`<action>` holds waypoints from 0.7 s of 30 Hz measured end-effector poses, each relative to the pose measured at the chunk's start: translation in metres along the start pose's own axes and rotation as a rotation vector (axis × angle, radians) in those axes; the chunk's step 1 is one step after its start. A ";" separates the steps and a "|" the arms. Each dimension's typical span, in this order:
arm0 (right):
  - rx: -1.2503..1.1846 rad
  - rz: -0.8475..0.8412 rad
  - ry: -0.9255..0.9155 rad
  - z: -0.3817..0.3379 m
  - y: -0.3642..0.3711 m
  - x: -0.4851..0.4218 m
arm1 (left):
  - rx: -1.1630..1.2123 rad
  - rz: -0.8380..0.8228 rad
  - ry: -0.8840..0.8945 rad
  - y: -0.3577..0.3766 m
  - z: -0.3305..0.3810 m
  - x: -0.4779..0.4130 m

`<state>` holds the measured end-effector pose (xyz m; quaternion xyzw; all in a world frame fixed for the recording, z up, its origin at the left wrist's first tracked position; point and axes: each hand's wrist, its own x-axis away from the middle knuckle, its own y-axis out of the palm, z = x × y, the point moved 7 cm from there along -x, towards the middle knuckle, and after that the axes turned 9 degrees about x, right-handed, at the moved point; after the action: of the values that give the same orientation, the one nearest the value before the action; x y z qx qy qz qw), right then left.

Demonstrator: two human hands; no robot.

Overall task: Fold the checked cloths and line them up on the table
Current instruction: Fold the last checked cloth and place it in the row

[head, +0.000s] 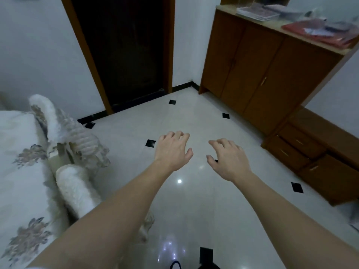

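Your bare arms (116, 210) stretch forward over the tiled floor (194, 117); left hand (173, 150) and right hand (229, 160) hang empty, fingers loosely spread, probably held ready while you move. No checked cloths or table are in view, so folding looks unstarted.

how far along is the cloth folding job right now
Nothing looks done: no checked cloth shows in view. In hand: nothing; the left hand and right hand hover open and empty over the tiled floor. Left: everything, from fetching the cloths to folding and lining up.
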<state>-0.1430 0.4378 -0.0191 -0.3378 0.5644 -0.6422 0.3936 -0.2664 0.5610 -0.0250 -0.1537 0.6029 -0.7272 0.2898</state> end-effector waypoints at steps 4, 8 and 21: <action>-0.020 0.015 -0.088 -0.013 -0.001 -0.084 | -0.003 0.023 -0.074 -0.003 -0.039 -0.054; -0.049 0.026 -0.185 -0.028 0.002 -0.168 | -0.020 0.019 -0.155 0.002 -0.080 -0.107; -0.140 0.057 -0.445 -0.068 -0.001 -0.483 | -0.088 0.062 -0.489 -0.023 -0.234 -0.317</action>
<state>0.0206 0.8977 -0.0222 -0.4813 0.5161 -0.5000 0.5020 -0.1574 0.9402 -0.0162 -0.3193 0.5504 -0.6321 0.4423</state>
